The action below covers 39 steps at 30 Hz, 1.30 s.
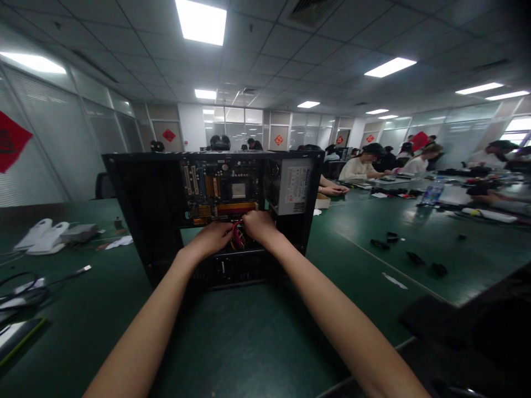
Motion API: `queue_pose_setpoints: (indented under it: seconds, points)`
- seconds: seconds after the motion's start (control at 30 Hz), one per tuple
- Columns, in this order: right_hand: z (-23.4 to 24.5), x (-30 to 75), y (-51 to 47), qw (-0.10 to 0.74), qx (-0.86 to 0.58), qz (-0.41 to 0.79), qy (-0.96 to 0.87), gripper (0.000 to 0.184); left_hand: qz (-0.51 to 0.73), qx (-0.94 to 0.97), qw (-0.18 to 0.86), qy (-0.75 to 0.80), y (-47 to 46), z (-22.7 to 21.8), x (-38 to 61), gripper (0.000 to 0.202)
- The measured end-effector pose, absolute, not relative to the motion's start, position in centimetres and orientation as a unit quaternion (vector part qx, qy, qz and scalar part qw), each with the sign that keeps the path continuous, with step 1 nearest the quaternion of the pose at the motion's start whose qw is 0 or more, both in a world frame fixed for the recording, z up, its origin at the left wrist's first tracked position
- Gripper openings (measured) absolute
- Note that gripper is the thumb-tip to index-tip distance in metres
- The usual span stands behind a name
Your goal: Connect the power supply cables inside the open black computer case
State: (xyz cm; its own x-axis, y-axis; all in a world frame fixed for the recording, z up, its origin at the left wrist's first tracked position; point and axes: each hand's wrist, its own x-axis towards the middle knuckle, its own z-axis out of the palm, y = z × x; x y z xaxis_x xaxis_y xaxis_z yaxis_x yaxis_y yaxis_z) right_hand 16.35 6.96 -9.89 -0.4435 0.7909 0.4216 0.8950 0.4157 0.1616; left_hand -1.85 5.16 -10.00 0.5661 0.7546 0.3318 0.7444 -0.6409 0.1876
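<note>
An open black computer case (136,210) lies on its side on the green table (249,337). Inside it I see a motherboard (219,190) and a grey power supply (292,188). Both my hands reach into the case below the motherboard. My left hand (213,237) and my right hand (258,225) are closed, side by side, on a bundle of red and dark cables (238,236) between them. The fingertips are hidden behind the cables.
White objects (41,236), papers and a grey box (78,232) lie at the left, loose cables (20,290) at the near left. Small black parts (415,258) are scattered at the right. Several other people sit at tables at the back right.
</note>
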Motion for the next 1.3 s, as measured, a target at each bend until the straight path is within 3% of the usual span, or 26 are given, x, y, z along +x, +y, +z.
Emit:
queue_pose_setpoints:
  seconds: [0.53, 0.87, 1.3]
  points:
    - [-9.1, 16.4, 6.9, 0.099, -0.491, -0.190, -0.845, 0.031, 0.227, 0.856, 0.085, 0.457, 5.2, -10.0, -1.7, 0.032]
    - [-9.5, 16.6, 7.5, 0.090, -0.482, -0.207, -0.846, 0.034, 0.290, 0.825, 0.084, 0.478, 5.2, -10.1, -2.0, 0.013]
    - [-9.6, 18.1, 9.4, 0.019, -0.338, -0.269, -0.902, 0.029, 0.283, 0.830, 0.049, 0.478, 5.9, -10.4, -2.2, 0.014]
